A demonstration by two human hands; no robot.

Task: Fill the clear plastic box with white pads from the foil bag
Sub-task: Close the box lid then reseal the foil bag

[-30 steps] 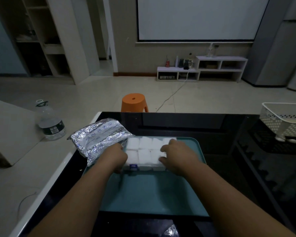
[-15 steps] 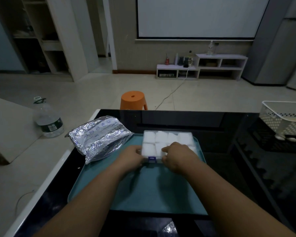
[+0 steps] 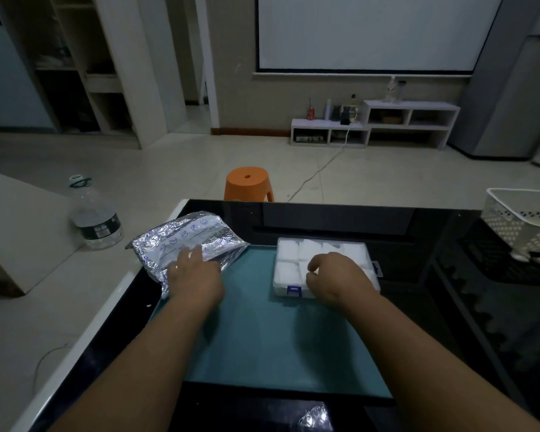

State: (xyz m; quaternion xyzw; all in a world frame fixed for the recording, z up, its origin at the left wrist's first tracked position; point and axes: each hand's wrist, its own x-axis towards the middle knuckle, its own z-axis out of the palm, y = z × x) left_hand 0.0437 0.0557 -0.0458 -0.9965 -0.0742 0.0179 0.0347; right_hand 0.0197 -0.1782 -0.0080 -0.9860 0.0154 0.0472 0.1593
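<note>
My left hand (image 3: 197, 277) lies spread on the crinkled silver foil bag (image 3: 197, 233); my right hand (image 3: 337, 280) rests curled atop the clear plastic box (image 3: 289, 260).

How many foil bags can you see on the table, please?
2. One foil bag lies at the teal tray's far-left corner, under the left hand. A second foil packet shows only partly at the table's near edge, cut off by the frame.

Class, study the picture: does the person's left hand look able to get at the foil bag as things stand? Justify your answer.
Very likely yes: the left hand lies on the foil bag, its fingers stretched over the foil, and nothing stands between them.
</note>
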